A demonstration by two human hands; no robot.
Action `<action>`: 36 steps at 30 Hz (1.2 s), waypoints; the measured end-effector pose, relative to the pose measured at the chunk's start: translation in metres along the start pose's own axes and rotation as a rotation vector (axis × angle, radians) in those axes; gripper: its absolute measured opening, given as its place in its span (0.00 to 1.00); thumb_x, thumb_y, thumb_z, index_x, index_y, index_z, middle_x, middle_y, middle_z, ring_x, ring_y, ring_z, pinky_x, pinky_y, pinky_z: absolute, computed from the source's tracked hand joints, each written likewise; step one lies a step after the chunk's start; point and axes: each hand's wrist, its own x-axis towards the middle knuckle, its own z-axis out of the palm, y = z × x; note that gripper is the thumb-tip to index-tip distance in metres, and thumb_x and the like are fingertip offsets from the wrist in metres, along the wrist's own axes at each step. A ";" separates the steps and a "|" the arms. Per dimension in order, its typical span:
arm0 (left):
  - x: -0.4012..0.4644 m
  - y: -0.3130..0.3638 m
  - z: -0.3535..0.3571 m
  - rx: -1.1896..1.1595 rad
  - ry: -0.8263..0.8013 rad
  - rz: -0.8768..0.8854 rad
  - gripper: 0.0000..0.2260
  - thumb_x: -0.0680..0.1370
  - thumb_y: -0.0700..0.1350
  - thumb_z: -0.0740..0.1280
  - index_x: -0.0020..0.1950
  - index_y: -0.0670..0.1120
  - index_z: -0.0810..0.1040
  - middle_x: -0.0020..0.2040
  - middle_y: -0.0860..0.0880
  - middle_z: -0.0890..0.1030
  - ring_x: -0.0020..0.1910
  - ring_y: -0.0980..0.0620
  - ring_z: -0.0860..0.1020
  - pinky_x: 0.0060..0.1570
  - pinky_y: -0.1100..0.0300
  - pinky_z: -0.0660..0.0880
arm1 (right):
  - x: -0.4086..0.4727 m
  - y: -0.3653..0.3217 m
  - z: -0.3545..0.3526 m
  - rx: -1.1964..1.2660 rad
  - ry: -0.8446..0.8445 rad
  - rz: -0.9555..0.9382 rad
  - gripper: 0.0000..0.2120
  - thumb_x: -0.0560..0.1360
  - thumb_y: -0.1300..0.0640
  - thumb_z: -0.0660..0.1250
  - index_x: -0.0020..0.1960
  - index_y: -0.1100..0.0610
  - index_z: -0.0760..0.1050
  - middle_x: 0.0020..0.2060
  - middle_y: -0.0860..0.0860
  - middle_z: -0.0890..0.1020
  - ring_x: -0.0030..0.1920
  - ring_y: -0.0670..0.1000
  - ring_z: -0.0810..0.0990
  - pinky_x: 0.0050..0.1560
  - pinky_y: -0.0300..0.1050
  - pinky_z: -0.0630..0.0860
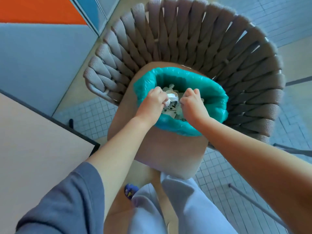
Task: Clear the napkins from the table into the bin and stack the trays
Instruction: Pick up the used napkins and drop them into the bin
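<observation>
both hands are reaching over the teal-lined bin to drop waste inside, the left hand clutching a crumpled napkin, the right hand clenched, contents hidden.

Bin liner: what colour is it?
Teal green; the bin liner shows in the head view.

1. A woven chair fills the twelve o'clock half of the view, its grey-brown straps fanning round a curved backrest.
2. Its smooth tan seat runs down through the centre.
3. Pale small-tiled floor spreads out at four o'clock, crossed by thin dark metal legs.
4. An orange wall panel glows at eleven o'clock, with a grey-blue panel just below it.
5. Light trousers hang at six o'clock, a blue patterned shoe peeking out beside them.
</observation>
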 end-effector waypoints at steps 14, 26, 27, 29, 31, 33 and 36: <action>0.015 0.005 0.007 0.058 -0.264 -0.151 0.17 0.75 0.33 0.54 0.58 0.45 0.76 0.58 0.44 0.74 0.57 0.44 0.70 0.56 0.51 0.70 | 0.011 0.003 -0.014 -0.078 -0.065 0.114 0.13 0.73 0.63 0.58 0.56 0.62 0.73 0.54 0.61 0.71 0.53 0.63 0.72 0.55 0.56 0.70; -0.095 -0.023 -0.104 0.196 0.266 -0.063 0.14 0.70 0.39 0.60 0.52 0.42 0.79 0.51 0.43 0.79 0.50 0.40 0.75 0.47 0.46 0.75 | -0.015 -0.146 -0.045 -0.028 0.180 -0.347 0.12 0.70 0.55 0.59 0.43 0.60 0.79 0.45 0.59 0.81 0.46 0.62 0.78 0.44 0.54 0.76; -0.109 -0.030 -0.114 0.208 0.288 -0.084 0.13 0.70 0.39 0.60 0.52 0.42 0.79 0.50 0.43 0.79 0.50 0.40 0.75 0.46 0.46 0.75 | -0.018 -0.163 -0.047 -0.002 0.165 -0.386 0.14 0.71 0.54 0.57 0.44 0.60 0.79 0.45 0.59 0.81 0.46 0.62 0.78 0.44 0.54 0.76; -0.139 -0.046 -0.135 0.243 0.338 -0.137 0.13 0.71 0.41 0.60 0.52 0.42 0.79 0.50 0.43 0.80 0.49 0.39 0.76 0.45 0.47 0.76 | -0.024 -0.200 -0.047 0.012 0.168 -0.460 0.12 0.71 0.55 0.60 0.45 0.60 0.79 0.44 0.59 0.80 0.46 0.63 0.78 0.45 0.54 0.76; -0.170 -0.061 -0.152 0.270 0.399 -0.197 0.12 0.72 0.40 0.62 0.53 0.42 0.78 0.50 0.43 0.79 0.50 0.39 0.76 0.45 0.48 0.75 | -0.032 -0.236 -0.043 0.010 0.168 -0.525 0.09 0.71 0.57 0.64 0.47 0.61 0.79 0.45 0.59 0.80 0.46 0.63 0.78 0.45 0.54 0.77; -0.207 -0.081 -0.168 0.291 0.469 -0.244 0.12 0.72 0.39 0.64 0.54 0.43 0.79 0.51 0.43 0.79 0.51 0.39 0.76 0.45 0.49 0.75 | -0.044 -0.277 -0.038 0.025 0.159 -0.600 0.10 0.72 0.58 0.64 0.50 0.61 0.78 0.48 0.59 0.80 0.49 0.64 0.78 0.49 0.55 0.76; -0.264 -0.112 -0.189 0.314 0.545 -0.323 0.11 0.73 0.39 0.66 0.55 0.44 0.79 0.53 0.45 0.79 0.52 0.41 0.76 0.45 0.51 0.73 | -0.068 -0.340 -0.028 0.037 0.114 -0.693 0.12 0.75 0.58 0.63 0.57 0.60 0.76 0.56 0.59 0.78 0.56 0.63 0.75 0.56 0.56 0.72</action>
